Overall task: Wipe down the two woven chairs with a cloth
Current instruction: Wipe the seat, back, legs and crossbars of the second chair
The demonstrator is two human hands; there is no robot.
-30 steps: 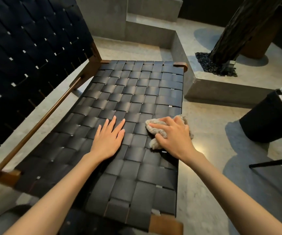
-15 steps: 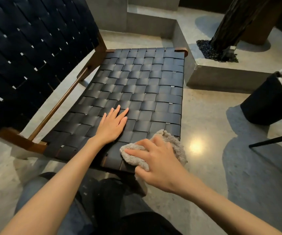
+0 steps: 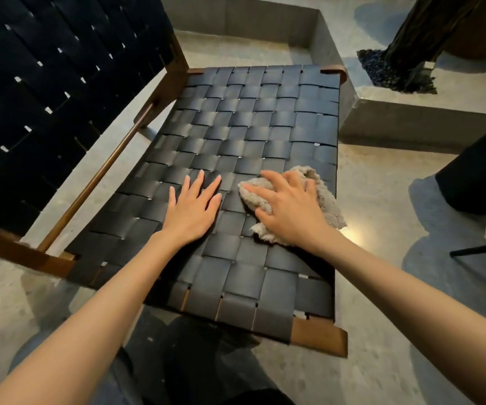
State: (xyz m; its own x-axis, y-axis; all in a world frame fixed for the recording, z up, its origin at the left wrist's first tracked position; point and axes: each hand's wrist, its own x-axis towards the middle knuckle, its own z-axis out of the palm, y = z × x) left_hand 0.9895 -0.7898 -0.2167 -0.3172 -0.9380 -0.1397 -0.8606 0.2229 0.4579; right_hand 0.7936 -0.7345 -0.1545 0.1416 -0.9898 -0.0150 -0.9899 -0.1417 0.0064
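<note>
Inspector: Cloth [image 3: 325, 200] position?

Operator: Grey, fluffy, bunched on woven seat [image 3: 250, 127], against right edge, about midway front to back. Part reaching just past that edge.

Inspector: Right hand [image 3: 291, 213] grip?

Operator: Wide. Fingers [image 3: 277, 182] spread across top of cloth, pressing down; not closed round it.

Inspector: Left hand [image 3: 193, 210]?

Operator: Grip wide, holding nothing. Palm flat on seat just beside cloth, towards seat centre, pointing at far edge.

Inspector: Seat build?

Operator: Black straps [image 3: 236, 282] in basket weave. Brown wooden frame [image 3: 101, 176] exposed along left edge and at front right corner. Dark woven backrest [image 3: 46, 97] rising at left.

Inspector: Surroundings?

Operator: Polished concrete floor [image 3: 382, 287] beneath. Concrete planter [image 3: 411, 118] beyond far right corner, with dark trunk [image 3: 428, 27] inside.
</note>
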